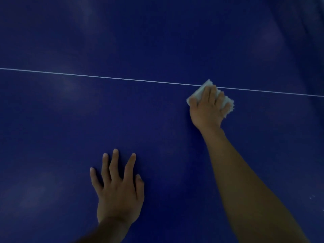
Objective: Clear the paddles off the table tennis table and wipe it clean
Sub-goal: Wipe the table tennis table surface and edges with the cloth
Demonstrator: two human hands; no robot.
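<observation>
My right hand (pixel 208 109) curled over cloth (pixel 228 102), pressing it onto table (pixel 157 41). Cloth's far corner on white line (pixel 105 77). My left hand (pixel 119 193) flat, fingers spread, well apart from cloth.

Counter (pixel 122 111): smooth dark blue board, slight sheen with faint pale smudges, thin white painted line (pixel 105 77) across it, cloth (pixel 226 100): white, soft, fuzzy, frayed edges, crumpled under right hand (pixel 207 109)
</observation>
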